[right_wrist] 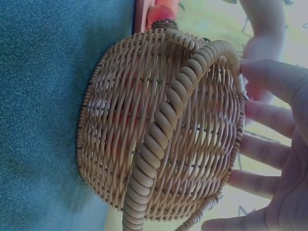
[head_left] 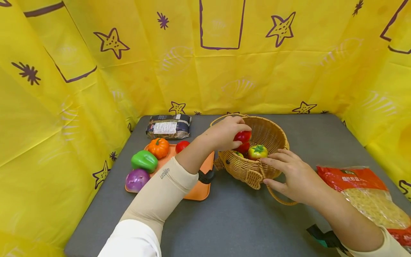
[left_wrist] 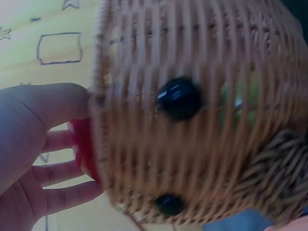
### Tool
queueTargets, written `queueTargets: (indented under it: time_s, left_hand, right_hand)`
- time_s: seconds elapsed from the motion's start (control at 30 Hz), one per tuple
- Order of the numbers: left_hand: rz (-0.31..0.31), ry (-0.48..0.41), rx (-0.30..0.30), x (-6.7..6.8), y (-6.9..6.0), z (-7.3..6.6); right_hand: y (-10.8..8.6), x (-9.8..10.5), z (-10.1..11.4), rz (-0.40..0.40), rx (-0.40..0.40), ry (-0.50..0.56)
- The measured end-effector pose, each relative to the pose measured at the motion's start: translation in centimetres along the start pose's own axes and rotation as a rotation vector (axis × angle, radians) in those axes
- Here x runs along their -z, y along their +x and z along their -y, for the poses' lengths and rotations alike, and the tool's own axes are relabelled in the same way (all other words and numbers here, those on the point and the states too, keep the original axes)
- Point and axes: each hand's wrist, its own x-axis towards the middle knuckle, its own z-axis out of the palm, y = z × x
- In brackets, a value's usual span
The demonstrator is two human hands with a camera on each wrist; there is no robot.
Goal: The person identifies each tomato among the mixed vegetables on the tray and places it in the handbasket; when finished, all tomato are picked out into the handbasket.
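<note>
My left hand (head_left: 226,132) reaches over the wicker basket (head_left: 273,130) and holds a glossy red toy vegetable (head_left: 243,136) at the rim. Its exact kind is partly hidden by the fingers. Inside the basket lie another red piece (head_left: 243,147) and a yellow-green toy tomato (head_left: 258,152) with a green leafy top. The left wrist view shows thumb and fingers around the red piece (left_wrist: 85,149) beside the basket's rim. At the basket's near right side, my right hand (head_left: 293,175) rests its extended fingers against the rim; the right wrist view shows them spread (right_wrist: 279,144).
An orange tray (head_left: 197,192) at left bears a toy pumpkin (head_left: 158,147), a green pepper (head_left: 144,160), a purple onion (head_left: 137,180) and a red round piece (head_left: 182,145). A dark package (head_left: 168,126) lies behind it. A red-topped pasta bag (head_left: 369,200) lies at right.
</note>
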Motion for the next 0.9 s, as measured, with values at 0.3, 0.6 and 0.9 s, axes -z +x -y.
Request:
queueTargets:
  time_s: [0.3,0.6,0.9]
  left_hand:
    - [0.072,0.000,-0.006,-1.9,1.3,-0.6]
    - [0.062,-0.025,0.014,-1.5,0.7,-0.7]
    - [-0.001,-0.058,0.060,0.4,-1.5,0.1]
  right_hand:
    - [0.0,0.0,0.1,-0.006,0.001,0.006]
    - [0.1,-0.1,0.0,-0.012,0.008,0.003]
    - [0.0,-0.2,-0.1,-0.017,0.013,0.001]
